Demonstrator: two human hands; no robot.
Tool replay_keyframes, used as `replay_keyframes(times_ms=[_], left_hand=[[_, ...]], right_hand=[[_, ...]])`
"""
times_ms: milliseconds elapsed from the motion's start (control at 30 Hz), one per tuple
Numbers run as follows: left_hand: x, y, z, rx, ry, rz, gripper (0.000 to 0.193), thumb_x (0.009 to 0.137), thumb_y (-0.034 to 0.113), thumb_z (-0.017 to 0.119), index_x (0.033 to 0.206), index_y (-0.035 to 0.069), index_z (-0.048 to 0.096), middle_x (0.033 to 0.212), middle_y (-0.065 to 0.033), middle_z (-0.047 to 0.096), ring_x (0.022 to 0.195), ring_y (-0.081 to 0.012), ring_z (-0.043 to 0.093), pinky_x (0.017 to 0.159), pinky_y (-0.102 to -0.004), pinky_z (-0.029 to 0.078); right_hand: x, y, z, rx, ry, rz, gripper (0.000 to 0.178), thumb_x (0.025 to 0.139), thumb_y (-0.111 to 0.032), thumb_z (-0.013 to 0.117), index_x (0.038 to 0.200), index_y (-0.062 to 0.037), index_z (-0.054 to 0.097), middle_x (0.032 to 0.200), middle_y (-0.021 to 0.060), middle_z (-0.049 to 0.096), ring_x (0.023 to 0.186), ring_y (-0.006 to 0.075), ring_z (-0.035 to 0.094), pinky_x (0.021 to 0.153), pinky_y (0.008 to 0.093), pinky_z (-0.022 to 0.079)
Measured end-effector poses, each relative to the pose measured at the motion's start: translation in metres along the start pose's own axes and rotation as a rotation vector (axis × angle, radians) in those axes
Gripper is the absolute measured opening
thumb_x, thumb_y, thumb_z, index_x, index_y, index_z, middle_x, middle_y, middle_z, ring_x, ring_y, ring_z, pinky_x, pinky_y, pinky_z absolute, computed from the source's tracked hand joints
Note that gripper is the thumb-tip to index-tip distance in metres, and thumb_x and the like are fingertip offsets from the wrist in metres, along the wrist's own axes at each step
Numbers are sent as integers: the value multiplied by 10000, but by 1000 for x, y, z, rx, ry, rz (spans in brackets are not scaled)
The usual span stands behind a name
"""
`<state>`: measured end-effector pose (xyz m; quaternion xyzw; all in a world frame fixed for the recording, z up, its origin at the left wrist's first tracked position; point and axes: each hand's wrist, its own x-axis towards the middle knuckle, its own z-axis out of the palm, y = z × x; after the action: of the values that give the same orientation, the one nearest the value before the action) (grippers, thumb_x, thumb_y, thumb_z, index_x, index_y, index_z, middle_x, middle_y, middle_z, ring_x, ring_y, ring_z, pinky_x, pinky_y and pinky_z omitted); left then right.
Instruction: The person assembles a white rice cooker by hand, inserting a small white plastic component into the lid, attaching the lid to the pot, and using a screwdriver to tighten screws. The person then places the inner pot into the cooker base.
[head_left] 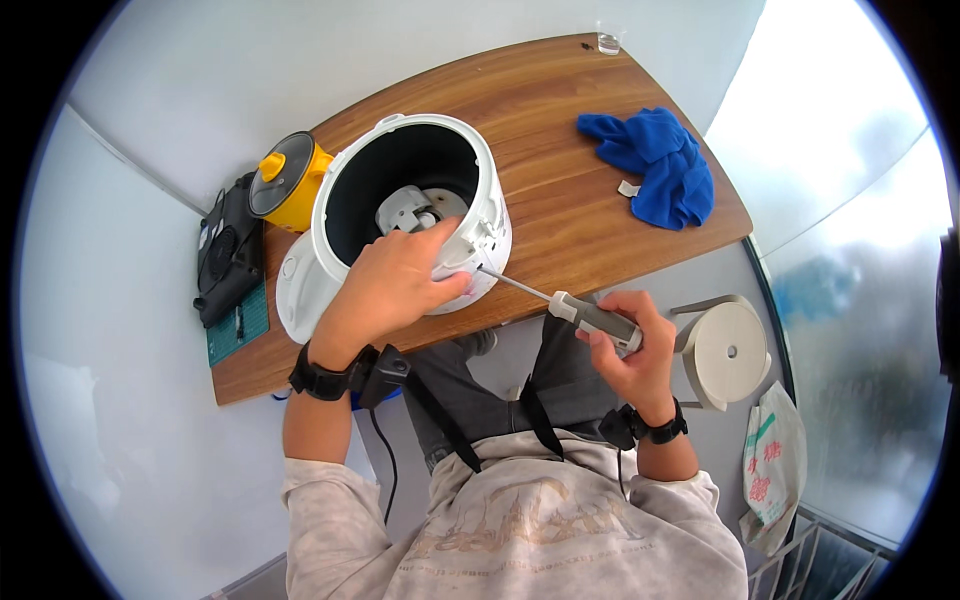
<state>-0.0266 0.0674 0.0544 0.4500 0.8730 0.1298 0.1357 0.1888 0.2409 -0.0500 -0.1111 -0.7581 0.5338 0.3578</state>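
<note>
A white rice cooker (pixel 490 170) stands near the table's front edge with its dark interior facing up. White loose parts (pixel 402 209) lie at the bottom inside it. My left hand (pixel 392 275) grips the cooker's near rim, fingers over the edge and thumb on the outer wall. In my right hand (pixel 640 350) is a screwdriver (pixel 595 322) with a grey and white handle. Its metal shaft points left, and the tip meets a small dark opening in the cooker's outer wall, beside my left thumb. A white lid-like part (pixel 300 285) sits at the cooker's left.
On the wooden table (pixel 555 130), a yellow pot with a glass lid (pixel 285 180) and a black appliance (pixel 228 250) on a green mat (pixel 255 315) are at left. A blue cloth (pixel 660 165) and clear cup (pixel 608 42) lie right. A stool (pixel 728 350) stands beside me.
</note>
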Motion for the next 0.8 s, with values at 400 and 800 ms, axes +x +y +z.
replay_keyframes(times_ms=[400, 800], left_hand=[[-3, 9, -9, -39, -41, -60, 622, 836, 360, 704, 1361, 51, 574, 914, -264, 686, 851, -425, 666, 799, -449, 528], [-2, -20, -23, -419, -174, 227, 633, 923, 282, 634, 1488, 49, 466, 1148, -198, 715, 973, -272, 702, 904, -343, 517]], right_hand=[[3, -1, -10, -68, -166, 174, 308, 759, -76, 763, 1000, -18, 580, 794, 131, 694, 701, 264, 700, 673, 315, 540], [3, 28, 24, -188, -463, 203, 396, 839, -83, 724, 1211, -35, 597, 1079, 185, 676, 955, 370, 673, 818, 396, 541]])
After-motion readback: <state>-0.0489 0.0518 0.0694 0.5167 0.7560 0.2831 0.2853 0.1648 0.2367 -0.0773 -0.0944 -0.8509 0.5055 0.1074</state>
